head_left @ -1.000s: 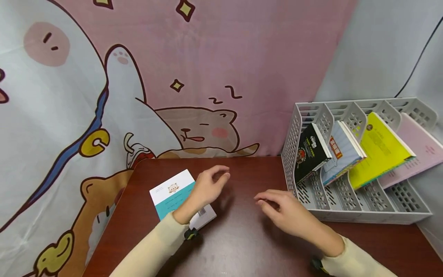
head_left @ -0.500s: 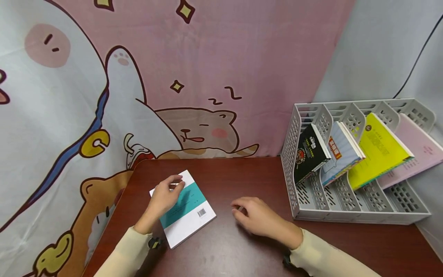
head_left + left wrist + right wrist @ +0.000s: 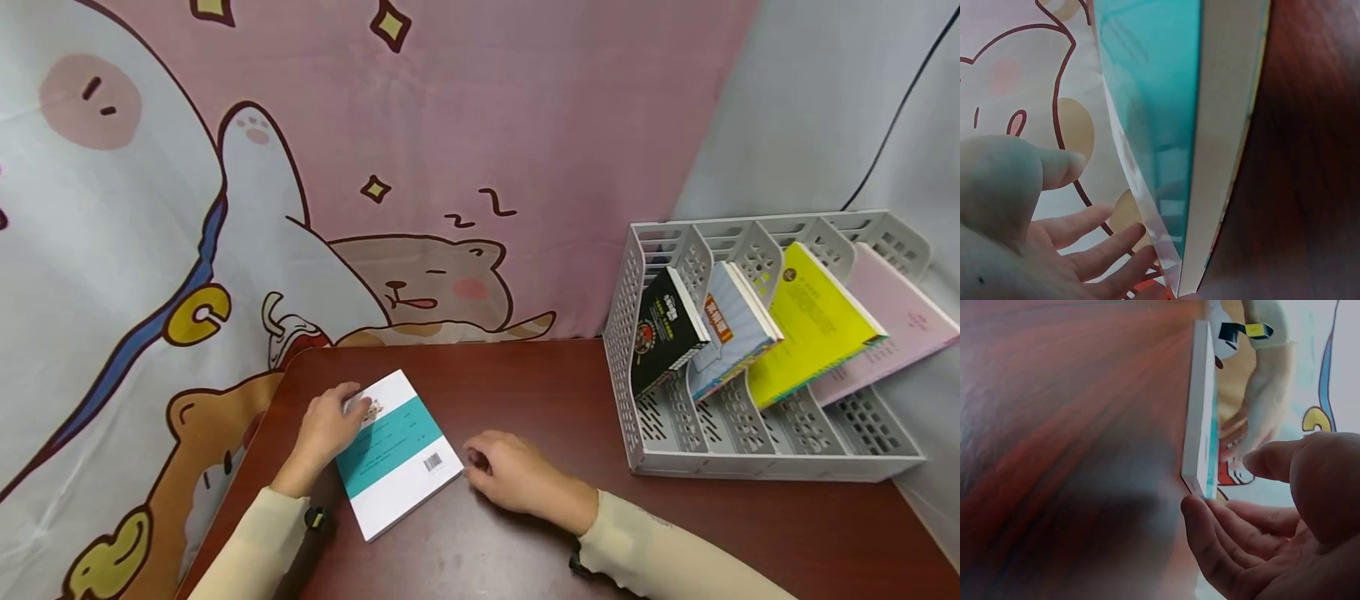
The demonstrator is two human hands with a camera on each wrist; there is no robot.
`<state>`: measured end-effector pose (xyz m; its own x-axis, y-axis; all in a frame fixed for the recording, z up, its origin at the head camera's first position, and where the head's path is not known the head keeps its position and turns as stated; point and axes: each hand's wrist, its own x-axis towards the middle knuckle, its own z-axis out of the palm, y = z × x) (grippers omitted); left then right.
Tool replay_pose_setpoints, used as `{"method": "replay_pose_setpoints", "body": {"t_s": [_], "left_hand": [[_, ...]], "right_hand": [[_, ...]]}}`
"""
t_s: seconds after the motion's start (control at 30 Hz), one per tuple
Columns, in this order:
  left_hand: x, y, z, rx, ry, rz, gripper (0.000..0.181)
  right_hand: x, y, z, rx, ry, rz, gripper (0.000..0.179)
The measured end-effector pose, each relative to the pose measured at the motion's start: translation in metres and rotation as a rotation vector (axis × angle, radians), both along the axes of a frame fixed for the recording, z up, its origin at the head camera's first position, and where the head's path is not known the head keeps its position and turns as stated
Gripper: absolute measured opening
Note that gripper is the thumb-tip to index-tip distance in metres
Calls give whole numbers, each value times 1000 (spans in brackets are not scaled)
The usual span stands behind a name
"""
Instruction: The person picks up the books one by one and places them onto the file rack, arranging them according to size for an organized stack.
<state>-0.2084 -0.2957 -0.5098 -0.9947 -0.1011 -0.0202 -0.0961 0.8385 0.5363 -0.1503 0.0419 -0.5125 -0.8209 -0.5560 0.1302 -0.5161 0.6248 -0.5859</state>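
A white book with a teal band and a barcode (image 3: 397,454) lies flat and askew on the brown table. By its far left edge is my left hand (image 3: 321,429), thumb tip over or near the cover. In the left wrist view the book's page edge (image 3: 1219,125) shows, and the fingers (image 3: 1107,250) are spread beside it, gripping nothing. My right hand (image 3: 517,471) is close to the book's right corner, fingers loosely bent. The right wrist view puts its fingertips (image 3: 1196,512) right at that corner; whether they touch, I cannot tell.
A light grey slotted rack (image 3: 780,467) stands at the right of the table (image 3: 525,383). Leaning in its compartments are a black book (image 3: 663,333), light blue books (image 3: 723,333), a yellow book (image 3: 810,325) and a pink one (image 3: 892,321). A cartoon cloth (image 3: 570,167) hangs behind.
My left hand has moved left across the book to its far left edge. The right hand has come left from near the rack to the book's right corner. The book lies still.
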Motion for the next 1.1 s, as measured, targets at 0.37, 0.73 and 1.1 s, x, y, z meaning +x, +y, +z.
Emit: {"method": "replay_pose_setpoints", "body": {"t_s": [0.37,0.73,1.1], "left_hand": [[-16,-3,-8,-101,-67,-76,61],[-32,-5,-3,-123,-117,-65,64],[-50,-11,2,-78,-208,-80,76]], "right_hand": [[12,-26,-15,101,46,-75,46],[37,-35,-12,-267,-369,-56,26],[54,-36,-11,-571,-755,-122,44]]}}
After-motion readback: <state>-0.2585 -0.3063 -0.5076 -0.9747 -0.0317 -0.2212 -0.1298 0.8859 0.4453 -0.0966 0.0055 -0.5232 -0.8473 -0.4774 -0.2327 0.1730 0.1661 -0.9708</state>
